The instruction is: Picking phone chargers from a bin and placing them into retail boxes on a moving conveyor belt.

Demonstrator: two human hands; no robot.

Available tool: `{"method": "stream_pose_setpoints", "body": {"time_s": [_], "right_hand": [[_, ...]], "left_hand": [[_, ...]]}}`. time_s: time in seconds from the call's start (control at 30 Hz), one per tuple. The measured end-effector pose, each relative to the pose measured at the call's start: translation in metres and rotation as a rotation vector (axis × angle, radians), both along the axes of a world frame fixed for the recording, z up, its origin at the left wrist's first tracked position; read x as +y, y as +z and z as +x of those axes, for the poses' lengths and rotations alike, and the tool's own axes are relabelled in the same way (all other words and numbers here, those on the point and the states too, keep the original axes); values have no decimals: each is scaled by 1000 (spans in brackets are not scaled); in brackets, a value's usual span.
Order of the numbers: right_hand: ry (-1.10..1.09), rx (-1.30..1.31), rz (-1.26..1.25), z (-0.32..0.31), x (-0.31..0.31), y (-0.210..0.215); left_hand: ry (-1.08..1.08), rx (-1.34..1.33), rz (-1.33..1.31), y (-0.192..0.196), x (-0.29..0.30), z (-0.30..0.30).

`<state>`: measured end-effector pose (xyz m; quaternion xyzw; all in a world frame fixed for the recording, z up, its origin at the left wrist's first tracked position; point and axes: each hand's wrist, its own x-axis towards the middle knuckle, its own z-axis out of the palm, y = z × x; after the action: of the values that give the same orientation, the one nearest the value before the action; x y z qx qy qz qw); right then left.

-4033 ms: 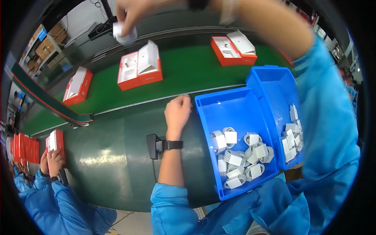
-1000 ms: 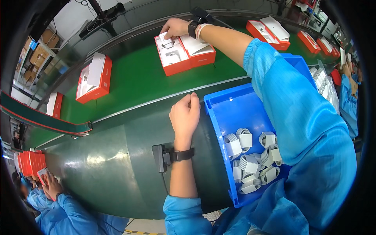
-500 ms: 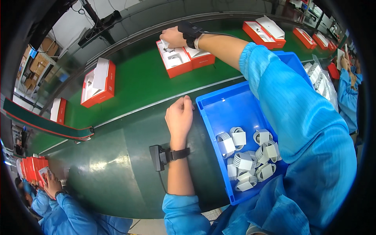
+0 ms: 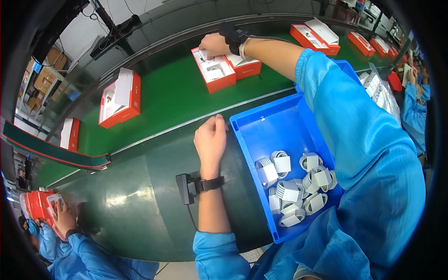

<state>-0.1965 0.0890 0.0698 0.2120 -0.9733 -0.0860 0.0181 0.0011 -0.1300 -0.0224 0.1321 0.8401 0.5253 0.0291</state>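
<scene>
The right hand (image 4: 214, 45), previously aloft, now reaches into a red box (image 4: 223, 84), grip unclear; the left hand (image 4: 210, 142) stays curled.

The red box (image 4: 227, 81), white inside, lies open and angled on the green belt (image 4: 172, 95); a white coil (image 4: 215, 73) sits in its near compartment, a white piece (image 4: 203, 54) at its far end.

The scene is viewed from the wearer's head by the left of two fisheye cameras. The lens is directed downward and forward: the counter (image 4: 149, 214) is covered at close range, the green belt (image 4: 172, 102) farther off.
</scene>
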Motion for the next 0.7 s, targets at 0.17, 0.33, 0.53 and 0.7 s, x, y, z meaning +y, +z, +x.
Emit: {"method": "stream_pose_setpoints", "body": {"time_s": [0.17, 0.33, 0.53, 0.7], "right_hand": [[-77, 119, 103, 24, -3, -7], [144, 53, -167, 79, -1, 58], [510, -548, -209, 264, -1, 86], [315, -516, -198, 338, -4, 14]], "left_hand": [[2, 38, 75, -5, 0, 5], [-7, 3, 141, -18, -2, -5], [-68, 52, 219, -5, 6, -11], [-76, 36, 270, -8, -5, -8]]}}
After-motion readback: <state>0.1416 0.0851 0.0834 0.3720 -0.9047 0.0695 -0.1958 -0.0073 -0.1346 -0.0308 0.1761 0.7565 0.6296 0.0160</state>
